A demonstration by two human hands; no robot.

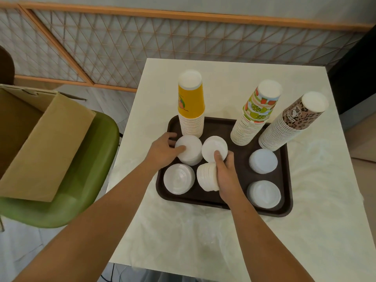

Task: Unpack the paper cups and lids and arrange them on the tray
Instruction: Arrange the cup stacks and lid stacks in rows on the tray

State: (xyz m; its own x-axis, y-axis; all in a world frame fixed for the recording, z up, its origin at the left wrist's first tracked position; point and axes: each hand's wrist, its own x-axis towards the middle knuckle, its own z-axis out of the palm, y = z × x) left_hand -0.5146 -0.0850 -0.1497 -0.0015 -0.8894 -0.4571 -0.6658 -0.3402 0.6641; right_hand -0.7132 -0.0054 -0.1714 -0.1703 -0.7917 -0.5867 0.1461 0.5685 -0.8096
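A dark brown tray (284, 208) lies on the white table. Three upside-down cup stacks stand along its far side: yellow (191, 102), lime-patterned (254, 117) and leopard-patterned (293, 123). Several stacks of white lids sit in front of them. My left hand (162, 151) grips a lid stack (190, 151) at the tray's left. My right hand (225, 176) holds a second lid stack (213, 148) under its thumb, its palm against a tilted lid stack (207, 177). Other lid stacks rest at the front left (179, 179), right (263, 160) and front right (264, 194).
An open cardboard box (46, 143) sits on a green chair (89, 180) left of the table. Clear plastic wrap (203, 237) lies crumpled on the table's near part. A wooden lattice screen (122, 47) stands behind the table. A dark object is at the right edge.
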